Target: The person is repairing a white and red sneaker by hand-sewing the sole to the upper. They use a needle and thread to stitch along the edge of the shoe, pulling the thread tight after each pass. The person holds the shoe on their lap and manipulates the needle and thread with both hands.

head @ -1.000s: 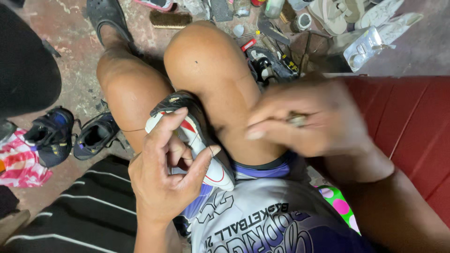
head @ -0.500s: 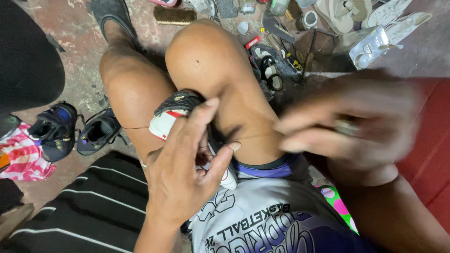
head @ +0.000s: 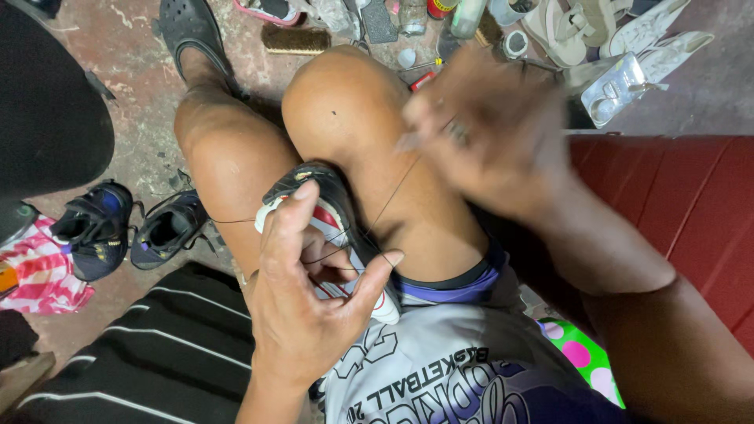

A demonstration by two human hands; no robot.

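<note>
A shoe-repair spot on a bare concrete floor [head: 141,94]. Worn shoes [head: 98,228], sandals [head: 569,23], a scrub brush [head: 296,39] and bottles [head: 463,16] (glue, perhaps) lie scattered about.

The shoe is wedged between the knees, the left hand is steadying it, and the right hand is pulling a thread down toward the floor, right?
Not quite. The head view shows the right hand pulling the thread up and away from the shoe, not down toward the floor. The rest holds: the shoe sits between the knees and the left hand steadies it.
</note>
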